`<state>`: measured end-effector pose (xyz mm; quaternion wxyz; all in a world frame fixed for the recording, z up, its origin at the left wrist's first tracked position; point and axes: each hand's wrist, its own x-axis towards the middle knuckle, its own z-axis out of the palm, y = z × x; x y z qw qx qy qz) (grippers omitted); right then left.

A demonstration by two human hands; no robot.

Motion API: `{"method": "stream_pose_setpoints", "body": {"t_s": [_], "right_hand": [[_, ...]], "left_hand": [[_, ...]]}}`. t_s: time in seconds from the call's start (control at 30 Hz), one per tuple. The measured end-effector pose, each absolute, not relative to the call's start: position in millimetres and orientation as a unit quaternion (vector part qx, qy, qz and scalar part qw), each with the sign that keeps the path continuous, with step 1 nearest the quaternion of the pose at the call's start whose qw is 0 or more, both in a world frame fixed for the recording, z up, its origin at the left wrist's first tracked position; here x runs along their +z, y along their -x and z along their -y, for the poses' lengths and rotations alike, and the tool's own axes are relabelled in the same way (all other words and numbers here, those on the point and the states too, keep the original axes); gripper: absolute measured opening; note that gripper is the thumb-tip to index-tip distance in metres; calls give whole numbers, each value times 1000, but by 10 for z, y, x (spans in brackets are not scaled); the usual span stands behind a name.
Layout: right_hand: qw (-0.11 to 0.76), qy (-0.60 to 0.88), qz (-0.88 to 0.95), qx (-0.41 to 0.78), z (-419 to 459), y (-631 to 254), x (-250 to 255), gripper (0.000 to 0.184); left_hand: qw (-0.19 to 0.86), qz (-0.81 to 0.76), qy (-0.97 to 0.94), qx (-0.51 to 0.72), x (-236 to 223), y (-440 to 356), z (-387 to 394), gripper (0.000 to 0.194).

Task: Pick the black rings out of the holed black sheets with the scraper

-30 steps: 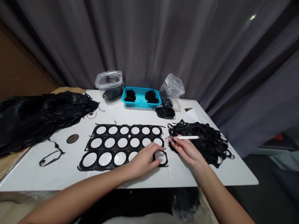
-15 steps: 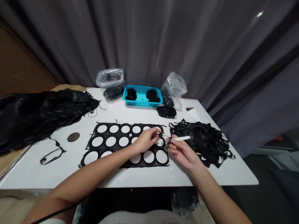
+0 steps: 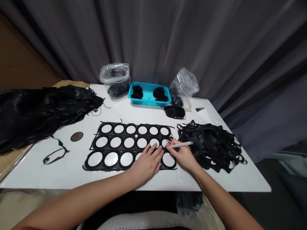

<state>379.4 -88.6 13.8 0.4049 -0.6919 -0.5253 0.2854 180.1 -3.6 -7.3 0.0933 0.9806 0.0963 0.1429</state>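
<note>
A black rubbery-looking sheet (image 3: pixel 121 149) with rows of round holes lies on the white table, which shows through the holes. My left hand (image 3: pixel 148 164) rests flat on its right part, fingers stretched out, covering some of the lower holes. Beside it, at the sheet's right edge, my right hand (image 3: pixel 182 155) pinches a slim white pen-like tool (image 3: pixel 180 145). The tool's tip is hidden by the fingers, near the last hole of the middle row. Thin black loops (image 3: pixel 169 139) show just above those fingertips.
A heap of black strips (image 3: pixel 211 145) lies to the right. Behind are a blue basket (image 3: pixel 149 103) with black bundles, two clear plastic bags (image 3: pixel 115 78), and a coil of black rings (image 3: pixel 175 111). Large black sheets (image 3: pixel 48 110), a dark disc (image 3: pixel 76 136) and a black scrap (image 3: pixel 56 156) lie left.
My left hand has come down from the upper right of the sheet and flattened on it. My right hand has brought the white tool to the sheet's right edge. The view has shifted slightly.
</note>
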Motion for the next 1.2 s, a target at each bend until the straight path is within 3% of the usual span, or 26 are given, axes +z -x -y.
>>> {"method": "stream_pose_setpoints", "body": {"t_s": [0.23, 0.43, 0.63, 0.77, 1.0, 1.2], "right_hand": [[361, 678, 610, 194, 908, -3734, 160, 18], [234, 663, 711, 25, 913, -3750, 152, 15], [280, 778, 551, -110, 596, -4523, 325, 18], [326, 808, 490, -14, 369, -4653, 406, 20], [389, 716, 530, 235, 259, -4212, 180, 28], [383, 706, 532, 268, 297, -4184, 90, 27]], "left_hand": [[101, -52, -984, 135, -11, -1839, -3, 40], [158, -24, -976, 147, 30, -1883, -92, 41], [167, -29, -973, 154, 31, -1847, -89, 41], [175, -24, -975, 137, 149, -1923, -178, 36], [106, -79, -979, 157, 22, -2170, -389, 41], [101, -78, -980, 153, -59, -2156, -386, 44]]}}
